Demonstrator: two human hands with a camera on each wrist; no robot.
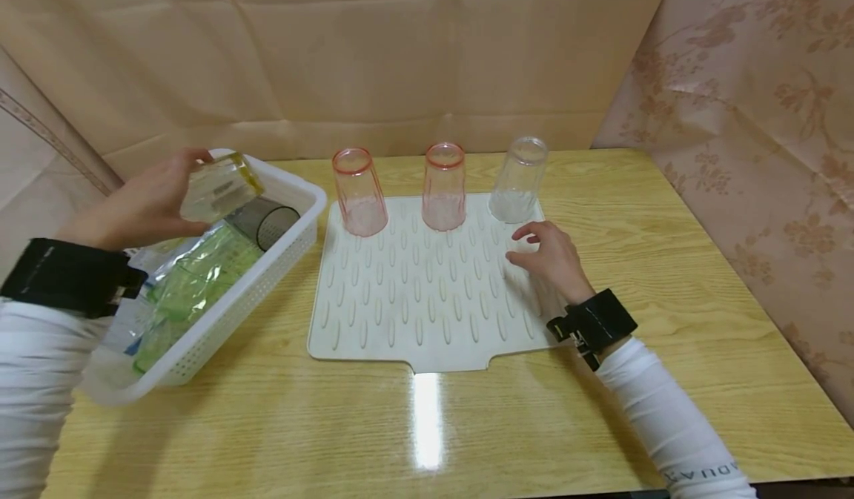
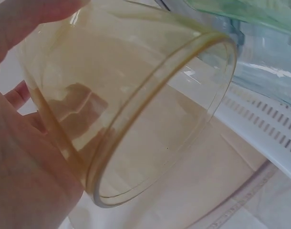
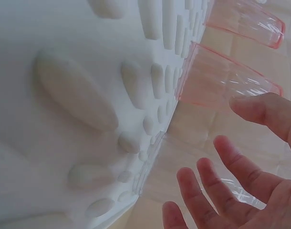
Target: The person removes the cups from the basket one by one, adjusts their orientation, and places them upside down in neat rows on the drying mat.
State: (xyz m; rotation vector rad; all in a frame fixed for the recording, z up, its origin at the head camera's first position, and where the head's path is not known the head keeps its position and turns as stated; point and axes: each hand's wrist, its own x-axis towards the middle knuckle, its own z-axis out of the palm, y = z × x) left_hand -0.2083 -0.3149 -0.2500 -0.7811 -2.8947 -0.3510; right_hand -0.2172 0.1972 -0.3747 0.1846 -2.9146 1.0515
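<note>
Over the white basket [image 1: 267, 276], my left hand [image 1: 150, 199] grips a yellow-tinted clear cup [image 1: 223, 185], which lies tilted on its side in the grasp. The left wrist view shows the cup's wide rim [image 2: 169, 114] facing away from the palm. My right hand [image 1: 550, 258] hovers above the right part of the white ridged mat [image 1: 414, 299], fingers loosely bent and holding nothing. Nearest to it stands a colourless cup [image 1: 517, 180], upside down. Two pink-tinted cups, a left one [image 1: 360, 191] and a middle one [image 1: 444, 187], also stand inverted along the mat's back edge.
Inside the basket lie a grey cup [image 1: 263, 221] and green things in shiny clear wrapping [image 1: 207, 269]. A wooden table [image 1: 574, 425] carries everything. Behind it hangs a beige cloth [image 1: 373, 61], with a floral cloth [image 1: 754, 128] at the right.
</note>
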